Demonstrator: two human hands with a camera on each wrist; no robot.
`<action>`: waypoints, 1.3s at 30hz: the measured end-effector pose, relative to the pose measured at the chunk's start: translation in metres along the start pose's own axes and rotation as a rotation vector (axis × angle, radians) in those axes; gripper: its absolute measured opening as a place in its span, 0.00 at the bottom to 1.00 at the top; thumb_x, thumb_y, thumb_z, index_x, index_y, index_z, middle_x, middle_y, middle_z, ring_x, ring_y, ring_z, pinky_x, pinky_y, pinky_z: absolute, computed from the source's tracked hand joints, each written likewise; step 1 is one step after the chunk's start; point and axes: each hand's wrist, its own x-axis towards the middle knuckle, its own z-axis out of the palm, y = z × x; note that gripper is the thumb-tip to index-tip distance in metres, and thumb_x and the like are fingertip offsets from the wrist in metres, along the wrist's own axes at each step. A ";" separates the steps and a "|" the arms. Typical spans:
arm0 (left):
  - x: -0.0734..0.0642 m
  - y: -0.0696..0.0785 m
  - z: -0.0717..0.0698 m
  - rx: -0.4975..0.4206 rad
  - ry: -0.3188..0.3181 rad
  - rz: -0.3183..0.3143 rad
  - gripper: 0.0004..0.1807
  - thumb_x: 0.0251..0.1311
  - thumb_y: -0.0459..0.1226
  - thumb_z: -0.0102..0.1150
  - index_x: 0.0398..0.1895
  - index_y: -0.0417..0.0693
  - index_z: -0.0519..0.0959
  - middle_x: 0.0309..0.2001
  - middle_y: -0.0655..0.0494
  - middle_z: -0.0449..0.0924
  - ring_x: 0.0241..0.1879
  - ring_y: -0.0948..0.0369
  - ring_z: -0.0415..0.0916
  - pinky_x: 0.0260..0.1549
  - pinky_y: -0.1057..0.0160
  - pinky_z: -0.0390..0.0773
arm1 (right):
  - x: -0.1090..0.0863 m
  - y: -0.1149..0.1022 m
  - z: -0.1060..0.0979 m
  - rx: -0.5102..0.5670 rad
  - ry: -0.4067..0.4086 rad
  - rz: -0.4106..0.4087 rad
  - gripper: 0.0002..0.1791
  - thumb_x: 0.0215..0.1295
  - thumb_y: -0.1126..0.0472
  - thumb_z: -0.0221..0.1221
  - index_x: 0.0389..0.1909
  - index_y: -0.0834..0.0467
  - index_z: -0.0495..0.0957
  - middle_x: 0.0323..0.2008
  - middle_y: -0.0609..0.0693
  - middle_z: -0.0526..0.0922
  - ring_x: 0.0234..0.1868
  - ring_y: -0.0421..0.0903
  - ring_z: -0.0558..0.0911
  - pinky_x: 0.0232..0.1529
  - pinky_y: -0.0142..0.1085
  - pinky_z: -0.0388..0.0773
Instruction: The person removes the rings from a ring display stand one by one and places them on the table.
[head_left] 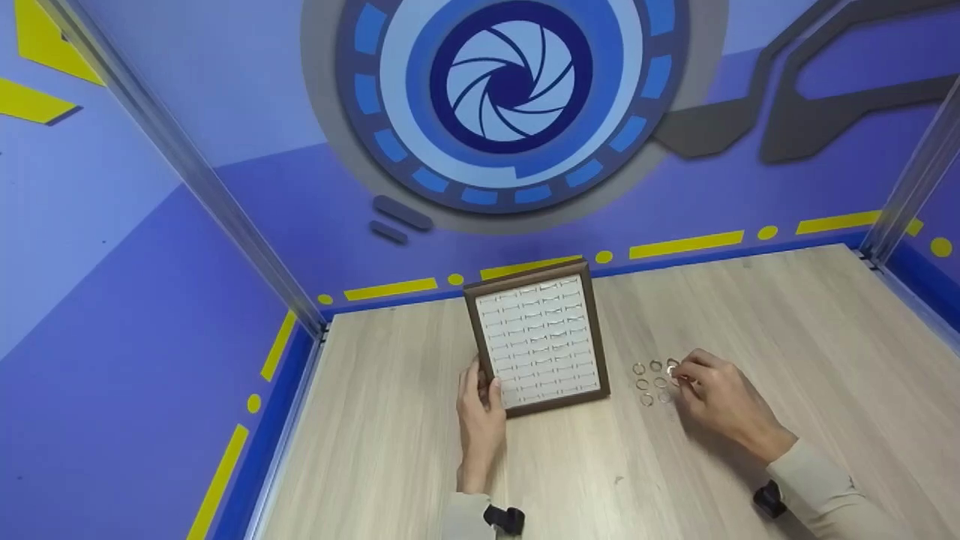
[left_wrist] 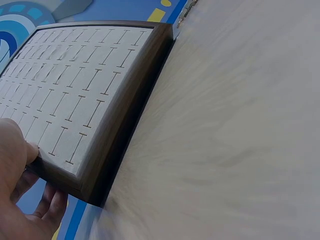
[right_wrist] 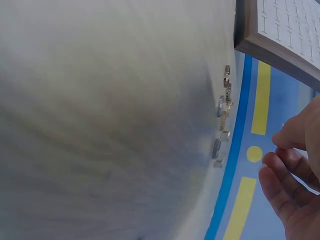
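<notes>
A brown wooden-framed ring display board [head_left: 537, 345] with rows of slits in its white face is propped up on the table. Several rings sit in its slits, mostly toward the upper right. My left hand [head_left: 480, 412] grips the frame at its lower left corner, thumb over the front and fingers behind. To the right of the board lies a small group of loose rings [head_left: 642, 384]. Just over them, my right hand [head_left: 724, 401] pinches a small shiny ring [head_left: 671, 371] between its fingertips, which mostly hide it. In the right wrist view those fingertips stand off the tabletop.
The light wood-grain table [head_left: 375, 450] ends at a blue back wall [head_left: 262, 202] with yellow marks, close behind the board. Metal posts [head_left: 187, 180] stand at the corners. Each wrist wears a black strap [head_left: 504, 519].
</notes>
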 end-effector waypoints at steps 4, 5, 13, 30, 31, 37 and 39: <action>0.000 0.000 0.000 0.001 -0.003 -0.006 0.30 0.77 0.31 0.57 0.79 0.39 0.66 0.60 0.47 0.77 0.55 0.57 0.79 0.55 0.57 0.84 | -0.004 0.002 -0.001 -0.013 -0.012 0.014 0.15 0.44 0.80 0.73 0.31 0.60 0.88 0.32 0.47 0.85 0.29 0.39 0.82 0.29 0.33 0.83; -0.001 0.001 0.000 0.001 -0.004 -0.007 0.30 0.77 0.31 0.57 0.79 0.39 0.65 0.60 0.47 0.77 0.55 0.57 0.79 0.55 0.57 0.84 | -0.005 0.003 -0.002 -0.015 -0.016 0.017 0.14 0.45 0.80 0.73 0.31 0.60 0.88 0.32 0.47 0.85 0.30 0.40 0.82 0.29 0.33 0.84; -0.001 0.001 0.000 0.001 -0.001 -0.002 0.30 0.78 0.31 0.56 0.79 0.39 0.65 0.60 0.48 0.77 0.55 0.57 0.79 0.55 0.57 0.84 | -0.011 0.003 -0.001 -0.016 -0.070 0.058 0.11 0.48 0.78 0.73 0.30 0.61 0.88 0.32 0.46 0.84 0.29 0.37 0.80 0.29 0.33 0.82; -0.001 0.001 0.000 0.015 -0.020 -0.007 0.30 0.78 0.32 0.55 0.81 0.40 0.64 0.62 0.47 0.76 0.57 0.56 0.79 0.55 0.57 0.85 | -0.015 0.003 -0.001 -0.032 -0.229 0.133 0.09 0.53 0.75 0.71 0.30 0.58 0.89 0.30 0.43 0.83 0.31 0.40 0.81 0.32 0.38 0.84; -0.001 0.001 0.000 0.016 -0.020 -0.009 0.30 0.78 0.32 0.55 0.81 0.40 0.64 0.62 0.47 0.76 0.57 0.57 0.79 0.55 0.57 0.85 | -0.015 0.003 -0.001 -0.031 -0.237 0.135 0.09 0.54 0.75 0.71 0.30 0.57 0.89 0.30 0.43 0.83 0.31 0.40 0.81 0.32 0.38 0.84; -0.001 0.001 0.000 0.011 -0.019 -0.006 0.30 0.78 0.31 0.55 0.81 0.40 0.64 0.62 0.47 0.76 0.57 0.56 0.79 0.55 0.57 0.85 | -0.015 0.004 -0.001 -0.023 -0.266 0.151 0.09 0.54 0.75 0.70 0.31 0.57 0.89 0.31 0.43 0.82 0.31 0.39 0.81 0.32 0.36 0.83; -0.001 0.001 0.000 0.010 -0.020 -0.006 0.30 0.78 0.31 0.55 0.81 0.41 0.64 0.61 0.47 0.76 0.56 0.56 0.79 0.55 0.57 0.85 | -0.015 0.004 -0.001 -0.022 -0.274 0.156 0.09 0.54 0.74 0.70 0.31 0.57 0.89 0.30 0.43 0.82 0.30 0.38 0.80 0.31 0.36 0.83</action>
